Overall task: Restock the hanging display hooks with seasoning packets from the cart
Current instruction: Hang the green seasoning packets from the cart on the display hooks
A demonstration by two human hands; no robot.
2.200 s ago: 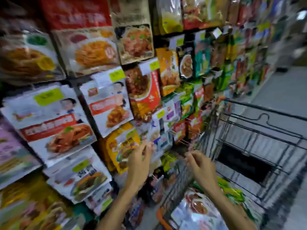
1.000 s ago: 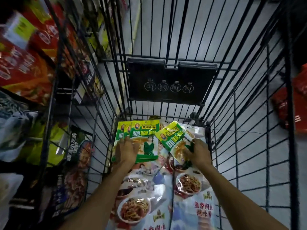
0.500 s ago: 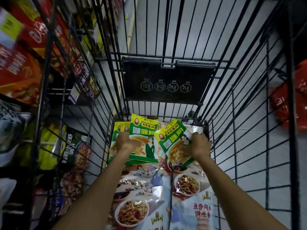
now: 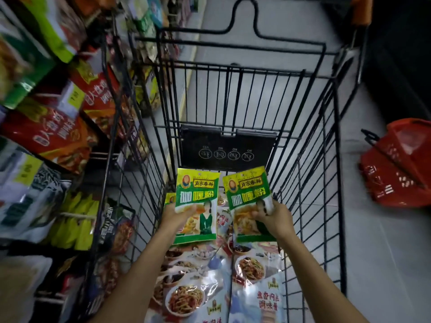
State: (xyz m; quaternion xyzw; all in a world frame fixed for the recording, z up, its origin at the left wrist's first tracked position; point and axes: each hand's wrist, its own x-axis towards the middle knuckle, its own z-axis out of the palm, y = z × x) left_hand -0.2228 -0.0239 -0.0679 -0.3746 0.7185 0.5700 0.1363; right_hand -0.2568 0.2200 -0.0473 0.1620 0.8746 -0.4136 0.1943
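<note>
I look down into a black wire cart (image 4: 310,173). My left hand (image 4: 178,214) grips a green and yellow seasoning packet (image 4: 198,194) by its left edge and holds it upright above the cart floor. My right hand (image 4: 274,219) grips a second, matching packet (image 4: 247,197) by its right side, just beside the first. Another green packet (image 4: 169,198) peeks out behind my left hand. Large white seasoning packets (image 4: 256,297) with pictures of food lie flat in the cart below.
Hanging display racks full of packets (image 4: 58,134) line the left side, close against the cart. A red shopping basket (image 4: 401,164) sits on the grey floor at the right. A black plastic flap (image 4: 226,148) closes the cart's far end.
Both hands have lifted their green packets higher out of the cart and turned them upright, face toward me. The view has tilted up, showing more of the cart's far end.
</note>
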